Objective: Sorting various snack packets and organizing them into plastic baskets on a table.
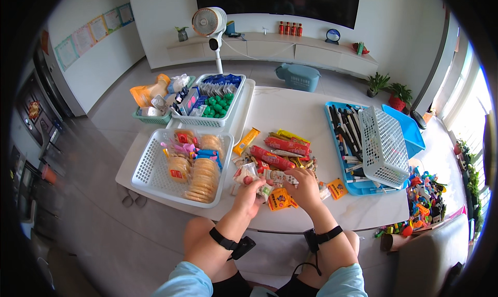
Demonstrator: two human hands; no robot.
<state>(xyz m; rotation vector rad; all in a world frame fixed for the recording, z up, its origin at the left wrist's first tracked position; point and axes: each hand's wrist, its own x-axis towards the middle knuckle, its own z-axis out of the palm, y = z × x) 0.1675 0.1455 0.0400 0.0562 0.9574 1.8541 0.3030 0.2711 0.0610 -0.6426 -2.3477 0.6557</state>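
My left hand (249, 197) holds small clear-wrapped snack packets (246, 174) near the table's front edge. Close beside it, my right hand (304, 188) grips a small white printed packet (278, 176). Beyond both hands lies a pile of snacks with red-wrapped sausages (272, 157) and a yellow-orange packet (246, 141). Orange sachets (279, 199) rest just below the hands, and another orange sachet (337, 188) lies to the right. At the left, a white plastic basket (144, 164) holds stacked round crackers (202, 180) in clear wrap and some pink and blue packets.
A white basket of green-wrapped pieces and sachets (242, 92) stands at the back left, beside a green basket (152, 119). At the right, a blue tray (335, 141) holds markers, with an upturned white basket (385, 145) on it. Colourful small toys (426, 199) are heaped beyond the table's right edge.
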